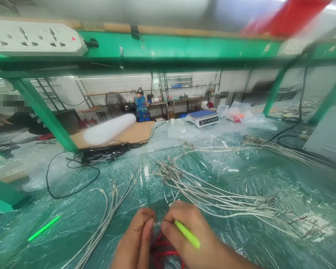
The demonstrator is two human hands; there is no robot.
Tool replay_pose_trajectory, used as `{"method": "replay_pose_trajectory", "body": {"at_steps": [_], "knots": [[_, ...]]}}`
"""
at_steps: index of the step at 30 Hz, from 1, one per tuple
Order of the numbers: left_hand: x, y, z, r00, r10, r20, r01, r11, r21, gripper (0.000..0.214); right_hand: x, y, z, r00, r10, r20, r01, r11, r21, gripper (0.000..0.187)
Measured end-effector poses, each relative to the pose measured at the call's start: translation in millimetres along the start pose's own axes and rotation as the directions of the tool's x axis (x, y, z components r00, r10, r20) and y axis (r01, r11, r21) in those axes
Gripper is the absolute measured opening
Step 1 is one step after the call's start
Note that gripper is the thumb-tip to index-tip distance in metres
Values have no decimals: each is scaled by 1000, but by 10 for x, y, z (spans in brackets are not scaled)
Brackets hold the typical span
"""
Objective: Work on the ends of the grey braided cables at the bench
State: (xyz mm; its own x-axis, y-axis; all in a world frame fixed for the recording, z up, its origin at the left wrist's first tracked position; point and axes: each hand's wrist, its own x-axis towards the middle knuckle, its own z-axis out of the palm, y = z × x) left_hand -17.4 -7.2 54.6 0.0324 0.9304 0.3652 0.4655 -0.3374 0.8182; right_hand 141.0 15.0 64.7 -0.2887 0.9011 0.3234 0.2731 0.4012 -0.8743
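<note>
My right hand (201,228) curls around a yellow-green tool (187,233). My left hand (133,239) pinches a thin brown strand (138,229).

Colours: green counter (58,250), off-white cables (184,184).
Held handle (187,234) yellow-green; slim tool (44,228) vivid green; barred item (167,253) red; scale (204,118) blue-topped, white-bodied; power strip (36,35) white; shelf frame (190,46) green.
</note>
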Motion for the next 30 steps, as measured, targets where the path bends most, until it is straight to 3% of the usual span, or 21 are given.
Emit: {"method": "replay_pose_trajectory", "body": {"at_steps": [2, 4, 15, 19, 21, 24, 27, 30], "knots": [[12, 0, -6, 1000, -9, 11, 10, 998, -60, 24, 15, -52, -24, 948, 302, 98, -317, 916, 248, 22], [31, -9, -32, 999, -34, 28, 37, 994, -98, 29, 45, -86, -48, 893, 417, 172, -450, 811, 374, 22], [120, -172, -203, 991, -127, 43, 131, 985, -110, 28, 106, -3, -62, 878, 440, 188, -453, 638, 623, 17], [182, -278, -370, 982, -176, -70, 168, 980, -107, 25, 146, 63, -192, 913, 402, 67, -358, 711, 606, 20], [183, -291, -394, 983, -167, -75, 158, 982, -106, 26, 163, 70, -243, 927, 375, 1, -314, 773, 551, 25], [155, -238, -341, 990, -136, -49, 131, 986, -99, 26, 163, 45, -259, 949, 307, -66, -253, 871, 421, 32], [128, -151, -275, 994, -109, -26, 107, 992, -64, 27, 138, 1, -243, 957, 270, -102, -218, 908, 357, 42], [115, -105, -251, 997, -76, -30, 75, 996, -38, 28, 101, -33, -227, 968, 234, -95, -189, 920, 343, 34]]}}
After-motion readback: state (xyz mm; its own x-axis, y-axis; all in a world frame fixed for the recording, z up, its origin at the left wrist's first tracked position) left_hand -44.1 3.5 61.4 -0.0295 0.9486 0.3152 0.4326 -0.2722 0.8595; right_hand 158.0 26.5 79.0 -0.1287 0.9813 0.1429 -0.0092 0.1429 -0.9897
